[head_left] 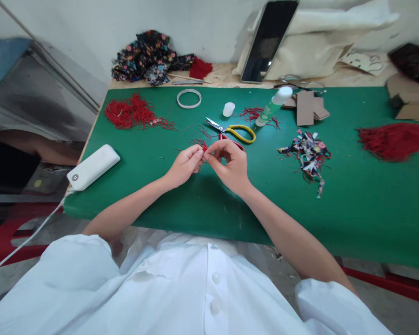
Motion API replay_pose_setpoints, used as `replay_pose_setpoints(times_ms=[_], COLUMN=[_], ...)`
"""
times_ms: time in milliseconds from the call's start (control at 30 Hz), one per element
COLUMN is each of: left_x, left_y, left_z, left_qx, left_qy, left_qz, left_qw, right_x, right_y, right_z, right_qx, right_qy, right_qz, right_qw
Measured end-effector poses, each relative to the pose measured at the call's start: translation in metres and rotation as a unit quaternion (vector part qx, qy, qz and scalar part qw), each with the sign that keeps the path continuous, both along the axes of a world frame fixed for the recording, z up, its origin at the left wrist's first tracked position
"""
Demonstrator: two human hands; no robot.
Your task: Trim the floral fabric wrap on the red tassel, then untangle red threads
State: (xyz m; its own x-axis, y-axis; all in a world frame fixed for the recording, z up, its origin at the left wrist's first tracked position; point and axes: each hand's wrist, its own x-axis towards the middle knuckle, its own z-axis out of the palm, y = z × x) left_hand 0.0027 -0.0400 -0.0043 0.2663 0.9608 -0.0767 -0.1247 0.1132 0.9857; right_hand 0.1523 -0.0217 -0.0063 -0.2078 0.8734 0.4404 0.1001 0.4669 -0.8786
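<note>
My left hand [186,165] is closed in a pinch on a small bunch of red cord [204,146], whose loose ends stick out past the fingertips. My right hand [229,164] pinches the same red cord, thumb against forefinger, with its fingertips close to the left ones. The fingers hide most of the piece. Just beyond the right hand lie scissors [240,132] with one yellow handle and one red handle, blades pointing left. The red handle is partly behind the right hand. A few loose red strands lie around the blades.
A glue stick [271,110] stands near its white cap [228,109]. A tape roll [189,98], red cord heap [132,111], fabric scraps [309,153], red cord bundle [394,141] and white power bank [94,167] lie on the green table [356,209]. A phone [269,39] leans behind.
</note>
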Motion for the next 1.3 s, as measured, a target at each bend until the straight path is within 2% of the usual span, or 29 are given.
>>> replay_pose_setpoints(times_ms=[133,233,400,967,1300], left_x=[-0.0031,-0.0053,-0.0066,-0.0055,-0.0061], left_y=[-0.0011,-0.0017,-0.0007,-0.0021,-0.0016], left_z=[-0.0023,-0.0028,-0.0036,-0.003,-0.0018], left_qx=[0.07,0.115,0.137,0.114,0.115], left_qy=[0.092,0.151,0.185,0.142,0.149], left_qz=[0.034,0.039,0.031,0.02,0.014], left_qw=[0.993,0.981,0.973,0.983,0.982], right_x=[0.0011,0.0028,0.0046,0.0055,0.0048], right_y=[-0.0001,-0.0002,0.0004,-0.0025,-0.0018], right_z=[0.0002,0.0008,0.0014,0.0023,0.0028], right_qx=[0.041,0.103,0.186,0.126,0.154], right_qy=[-0.009,-0.052,-0.111,-0.117,-0.084], right_qz=[-0.02,-0.053,-0.08,-0.09,-0.078], right_qw=[0.999,0.992,0.973,0.981,0.981])
